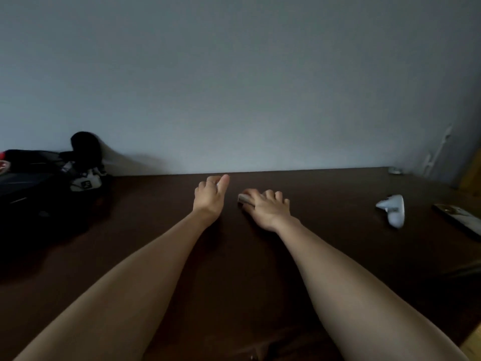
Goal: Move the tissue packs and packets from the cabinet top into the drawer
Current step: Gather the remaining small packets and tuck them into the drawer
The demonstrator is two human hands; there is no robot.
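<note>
While the fingers of the right hand (268, 208) curl over a small pale packet (244, 198), only the left end of this packet shows from under them, and it lies on the dark brown cabinet top (325, 230) near the back edge. The fingers look bent around it, but the dim light does not let me tell how firmly they hold. The left hand (210, 195) is just beside, a little nearer to the wall (234, 74), with its fingers curled inward and the thumb raised; something small and pale shows at its fingertips, too blurred to name, so I cannot tell if it holds a thing. Both bare forearms reach forward over the cabinet top.

Further out, a white controller (393, 209) lies well apart on the right, and beside it, at the frame edge, a dark flat object (458, 220) with a shiny surface. On the far left, a heap of black things (46, 183) rests against the wall. A small pale object (395, 170) sits at the back right corner.
</note>
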